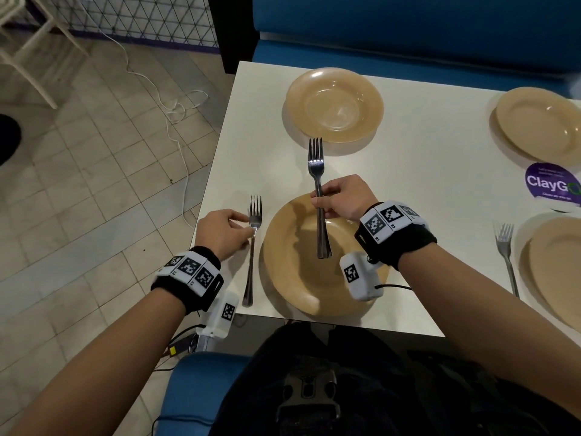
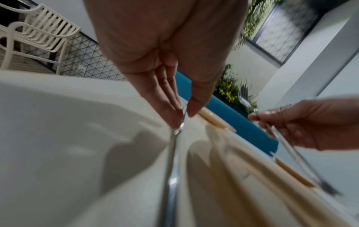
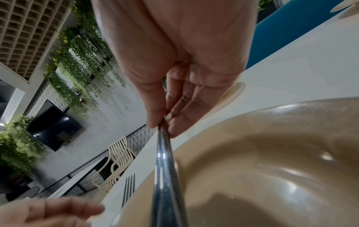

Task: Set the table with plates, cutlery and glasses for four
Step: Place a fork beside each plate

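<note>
Four tan plates sit on the white table [image 1: 424, 158]: a near plate [image 1: 295, 278], a far plate [image 1: 334, 105], and two at the right [image 1: 540, 124] [image 1: 556, 265]. A fork [image 1: 251, 272] lies left of the near plate. My left hand [image 1: 248, 229] pinches its neck, as the left wrist view shows [image 2: 184, 118]. My right hand [image 1: 317, 199] grips what looks like two stacked forks [image 1: 316, 162] above the near plate's far rim, tines pointing at the far plate. In the right wrist view their handle [image 3: 165, 176] runs over the plate [image 3: 272, 153]. Another fork [image 1: 506, 256] lies left of the near right plate.
A purple ClayGo sticker [image 1: 551, 184] is on the table between the right plates. A blue bench [image 1: 408, 26] runs behind the table and a blue seat [image 1: 195, 388] is under me. Left of the table are tiled floor, a white cable [image 1: 176, 121] and a white chair [image 1: 25, 42].
</note>
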